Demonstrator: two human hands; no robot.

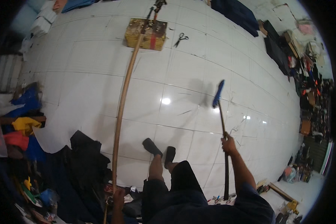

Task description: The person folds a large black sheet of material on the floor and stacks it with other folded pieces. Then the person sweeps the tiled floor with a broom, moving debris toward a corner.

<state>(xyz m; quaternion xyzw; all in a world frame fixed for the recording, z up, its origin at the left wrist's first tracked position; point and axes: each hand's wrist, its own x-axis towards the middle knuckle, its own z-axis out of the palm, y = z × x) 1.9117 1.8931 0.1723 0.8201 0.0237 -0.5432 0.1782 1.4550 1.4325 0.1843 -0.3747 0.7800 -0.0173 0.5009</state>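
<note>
Toward the lower left of the frame, the person's left hand is closed around the lower part of a long wooden pole, which slants up to the top centre. There the pole overlaps a worn yellow box with a red stripe; whether it rests on the box cannot be told. A dark fitting at the pole's upper end is partly cut off by the top edge. Right of centre, the right hand grips a thinner, darker stick partway along its length; the stick leans slightly left toward its top, where it meets a narrow blue head. Near the box, on its right, a pair of black scissors lies on the white tiled floor. At the bottom centre, the person's feet show in dark footwear, between the two shafts. Crumpled black cloth is heaped at the lower left, with yellow cloth and red cloth beyond it near the left edge. Along the right edge runs a jumble of mixed items, too small to tell apart, and a dark blue bundle lies at the upper right.
</note>
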